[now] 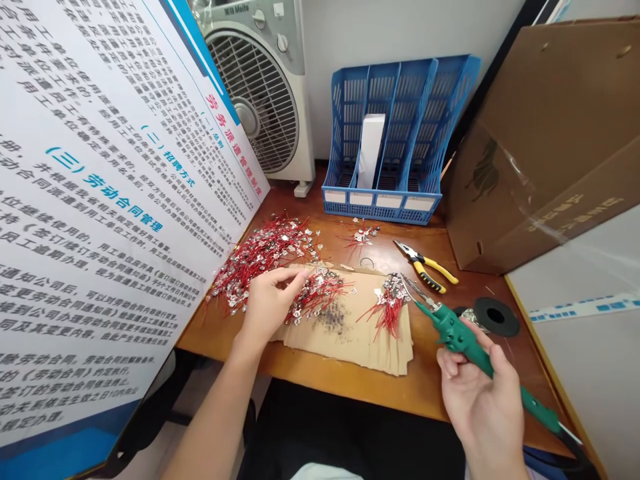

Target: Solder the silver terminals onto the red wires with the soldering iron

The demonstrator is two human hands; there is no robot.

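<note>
My right hand [483,400] is wrapped around the green handle of a soldering iron [457,333]. The iron's metal tip points left, close to a small bunch of red wires with metal tabs [393,307] on the cardboard. My left hand [273,300] hovers at the near pile of red wires [320,290], thumb and forefinger brought together. Whatever is between those fingertips is too small to make out. Beneath both bunches lies a stack of cardboard [350,343] with a dark scorched patch in its middle.
A large heap of tabbed red wires [265,253] spreads at the left. Yellow-black pliers [425,267] and a black spool [495,317] lie at the right. Behind stand a box fan [260,100], a blue file rack [383,200] and a brown carton [550,147]. A printed board [125,200] borders the left.
</note>
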